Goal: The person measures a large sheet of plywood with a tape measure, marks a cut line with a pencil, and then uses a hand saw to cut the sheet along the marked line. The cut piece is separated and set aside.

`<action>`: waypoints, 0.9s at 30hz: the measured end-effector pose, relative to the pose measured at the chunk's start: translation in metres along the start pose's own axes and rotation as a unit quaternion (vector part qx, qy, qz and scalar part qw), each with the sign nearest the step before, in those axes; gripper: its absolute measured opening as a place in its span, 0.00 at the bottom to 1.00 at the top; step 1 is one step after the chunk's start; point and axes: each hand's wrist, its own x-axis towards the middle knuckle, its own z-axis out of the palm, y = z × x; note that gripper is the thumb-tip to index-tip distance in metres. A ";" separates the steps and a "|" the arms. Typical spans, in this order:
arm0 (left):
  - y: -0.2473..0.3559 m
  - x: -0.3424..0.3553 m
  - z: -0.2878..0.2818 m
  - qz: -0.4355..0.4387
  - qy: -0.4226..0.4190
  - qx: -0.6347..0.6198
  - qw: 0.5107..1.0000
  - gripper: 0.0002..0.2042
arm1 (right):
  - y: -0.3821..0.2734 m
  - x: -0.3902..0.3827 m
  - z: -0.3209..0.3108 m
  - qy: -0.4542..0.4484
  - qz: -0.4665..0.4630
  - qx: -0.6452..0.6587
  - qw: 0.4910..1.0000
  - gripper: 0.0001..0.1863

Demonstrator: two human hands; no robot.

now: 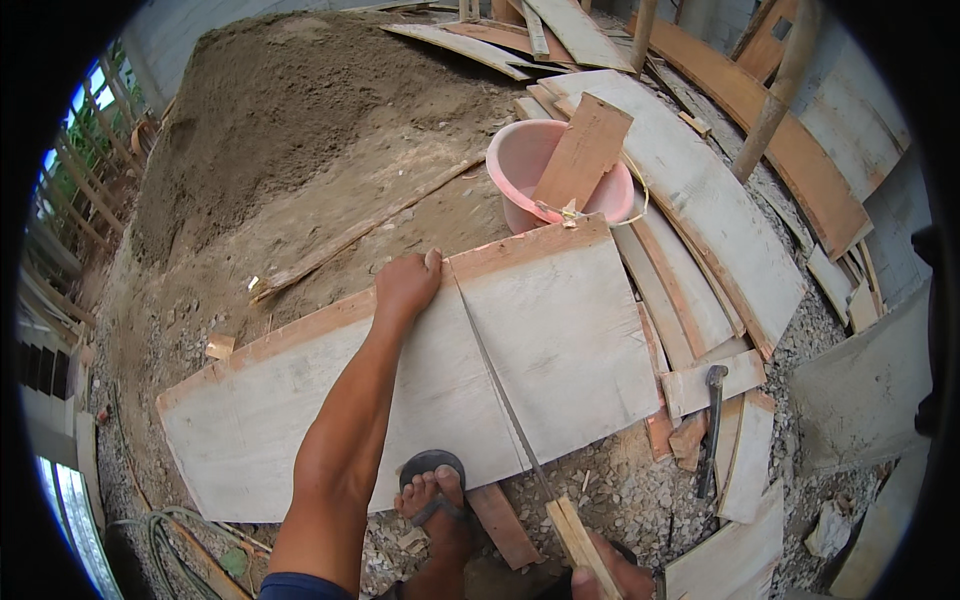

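Note:
A wide whitish plywood board [560,320] with a bare brown strip along its far edge lies across the middle. My left hand [405,285] is closed over that far edge, beside the cut line. A handsaw [505,410] crosses the board, its narrow blade lying in a slit that runs from near the far edge to the near edge. At the lower edge of the picture my right hand [586,583], partly cut off, grips the saw's wooden handle. My sandalled foot [437,497] presses on the board's near edge, left of the saw.
Beyond the board stands a pink tub [510,165] with a brown wood piece [590,150] in it. A sand heap [270,100] rises far left. Stacked planks [700,200] and a hammer [713,420] lie to the right. A hose [160,540] coils at lower left.

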 end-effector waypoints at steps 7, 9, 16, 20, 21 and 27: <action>-0.007 0.005 -0.001 0.021 -0.055 0.028 0.998 0.29 | 0.064 0.065 0.061 0.038 -0.015 0.067 0.997 0.21; -0.010 0.006 0.002 0.036 -0.043 0.010 0.998 0.29 | 0.077 0.044 0.054 -0.036 -0.006 0.027 0.999 0.32; -0.016 0.003 0.010 0.045 -0.020 -0.005 0.999 0.26 | 0.165 0.021 0.016 0.387 0.338 0.248 0.821 0.46; -0.011 -0.002 0.003 0.045 -0.014 -0.050 0.998 0.26 | 0.204 0.048 0.028 0.179 0.441 0.345 0.809 0.39; -0.009 -0.003 0.000 0.051 -0.018 -0.052 0.997 0.26 | 0.211 0.056 0.034 0.134 0.408 0.387 0.816 0.38; -0.010 -0.005 -0.026 0.055 -0.066 -0.036 0.996 0.24 | 0.217 0.086 0.061 0.167 0.363 0.366 0.840 0.34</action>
